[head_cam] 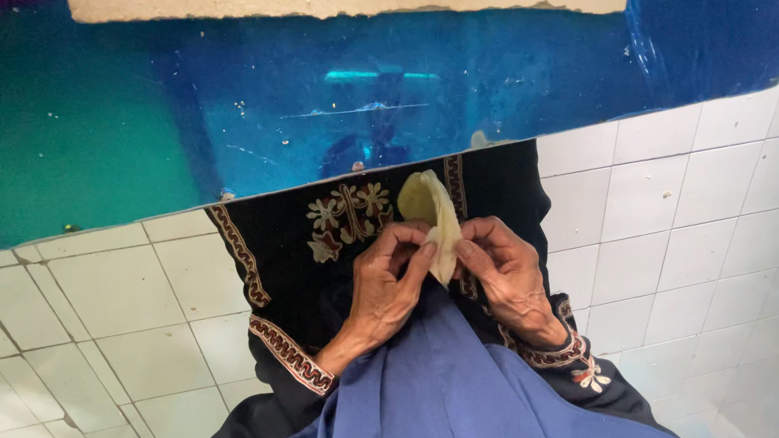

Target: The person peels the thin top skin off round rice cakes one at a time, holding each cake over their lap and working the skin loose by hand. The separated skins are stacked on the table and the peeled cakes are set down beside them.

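From the head camera, your left hand (385, 284) and right hand (510, 279) meet over your lap, both closed in a pinch on a thin, pale yellow round of dough (433, 219), folded over and standing on edge between your fingertips. The left thumb and forefinger grip its lower edge from one side and the right fingers press it from the other. To do this fold well, keep the pinches close together on the seam and press with the fingertip pads, not the nails, since a sheet this thin would likely tear or stretch; support the loose upper curve so it does not flop open. Whether anything is inside the fold I cannot tell from here. Beneath your hands lie a blue cloth (453, 385) and the black embroidered garment (320, 225), which the dough could brush or stick to. A blue-green sheet (238, 110) spreads ahead over the white tiled floor (684, 195), with specks scattered on it, so keep the dough lifted above it.
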